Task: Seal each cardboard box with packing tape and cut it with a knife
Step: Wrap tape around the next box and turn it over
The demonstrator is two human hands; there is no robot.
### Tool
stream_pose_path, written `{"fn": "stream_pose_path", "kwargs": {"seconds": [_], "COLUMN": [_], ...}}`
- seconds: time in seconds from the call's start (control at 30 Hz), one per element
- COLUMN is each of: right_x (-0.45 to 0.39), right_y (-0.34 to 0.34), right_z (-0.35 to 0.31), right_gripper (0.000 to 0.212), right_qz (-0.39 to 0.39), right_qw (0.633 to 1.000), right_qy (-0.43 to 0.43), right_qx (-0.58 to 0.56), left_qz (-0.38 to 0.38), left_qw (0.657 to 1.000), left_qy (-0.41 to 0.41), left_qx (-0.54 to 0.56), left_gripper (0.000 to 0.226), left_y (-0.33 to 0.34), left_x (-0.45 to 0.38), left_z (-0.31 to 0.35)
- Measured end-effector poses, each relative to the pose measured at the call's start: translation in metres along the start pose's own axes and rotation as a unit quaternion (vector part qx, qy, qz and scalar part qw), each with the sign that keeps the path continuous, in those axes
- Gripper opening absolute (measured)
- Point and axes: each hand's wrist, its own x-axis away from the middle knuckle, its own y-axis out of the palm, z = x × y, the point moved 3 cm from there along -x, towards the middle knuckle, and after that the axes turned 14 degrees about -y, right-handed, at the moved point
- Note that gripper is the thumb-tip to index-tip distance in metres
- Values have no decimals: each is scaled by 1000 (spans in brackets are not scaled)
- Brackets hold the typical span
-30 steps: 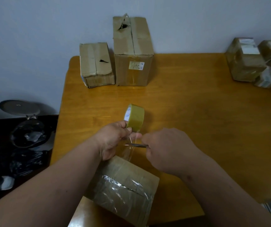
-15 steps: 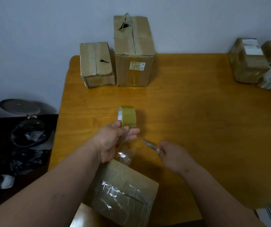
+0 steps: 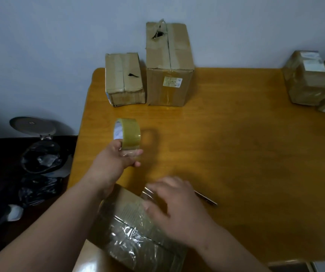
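Floor at far left holds an open pedal bin lined with a black bag, its lid raised against the wall. Next comes the wooden table, with two cardboard boxes at its back edge against the wall: a low box with a torn top seam and, touching its right side, a tall box with a ragged hole in its top flap and a small label on its front.

Left hand is raised above the table, fingers curled through and around the roll of packing tape, which stands on edge in the grip. Nearest the viewer, a taped box wrapped in glossy clear tape lies tilted across the table's front edge. Right hand rests on its upper end with fingers spread and flat, pressing a loose flap of tape; it grips nothing. Knife lies on the table just right of that hand, apart from it. Several taped parcels sit clustered at the far right edge, blurred.
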Motion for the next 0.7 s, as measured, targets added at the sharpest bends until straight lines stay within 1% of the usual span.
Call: {"fn": "stream_pose_path", "kwargs": {"seconds": [0.03, 0.07, 0.1, 0.2, 0.3, 0.37, 0.43, 0.57, 0.7], "right_x": [1, 3, 4, 3, 3, 6, 7, 5, 3], "right_y": [6, 11, 14, 13, 15, 17, 18, 20, 22], "right_z": [-2, -1, 1, 6, 10, 13, 16, 22, 26], "right_gripper": [59, 63, 61, 52, 55, 58, 55, 46, 47], "right_qz": [-62, -110, -130, -107, -140, -161, -166, -200, -228], "right_qw": [998, 994, 991, 994, 989, 981, 975, 956, 936], "right_qy": [13, 23, 27, 34, 55, 102, 133, 178, 217], "right_qx": [9, 15, 13, -10, 12, -21, -65, -123, -159], "left_qz": [18, 31, 41, 47, 26, 9, 8, 20, 14], "left_qw": [1000, 999, 999, 997, 989, 983, 977, 970, 969], "left_qy": [5, 4, -4, -46, -100, -130, -154, -161, -157], "left_qx": [-7, -8, -3, 51, 107, 128, 147, 179, 189], "left_gripper": [35, 34, 32, 26, 33, 34, 33, 29, 29], "left_y": [-8, -16, -23, -40, -51, -55, -58, -58, -58], "left_x": [2, 3, 4, 5, 5, 5, 5, 6, 6], "left_z": [-3, -7, -12, -29, -46, -58, -70, -84, -88]}}
